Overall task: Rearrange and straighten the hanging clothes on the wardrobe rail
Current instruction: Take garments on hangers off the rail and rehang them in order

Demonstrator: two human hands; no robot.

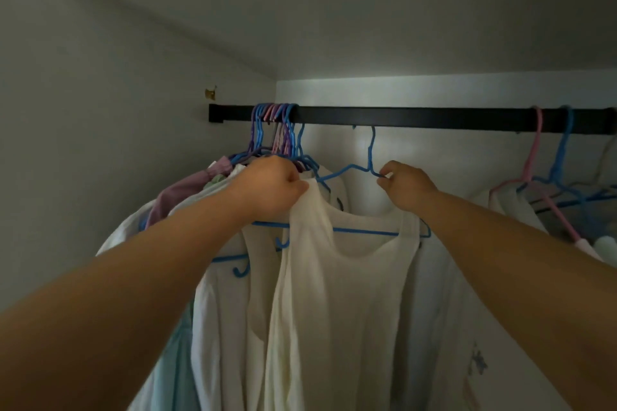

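Reaching up and forward with both bare arms, the person has the hands raised just below the black wardrobe rail (417, 118). The left hand (272, 188) is clenched, knuckles up, pinching the left shoulder of a cream sleeveless top (337, 294) between thumb and fingers. The right hand (405, 185) is curled with its fingertips closed on the wire of a blue hanger (369, 157), just beside the base of the hanger's neck.

That blue hanger carries the cream top; its hook stands up between the two hands, with its tip just at the lower edge of the rail; whether it is hooked on cannot be told. The hanger's lower bar runs below both wrists.

Above and just behind the left hand, a tight bunch of blue, purple and pink hangers (275, 125) is crowded on the rail near its left end, holding white, lilac and pale green garments (187, 192) that bulge out to the left of the left forearm. A pale blue garment (178, 354) hangs under that forearm.

Well to the right of the right hand, a pink hanger (534, 157) and another blue hanger (562, 157) hang on the rail with white clothing.
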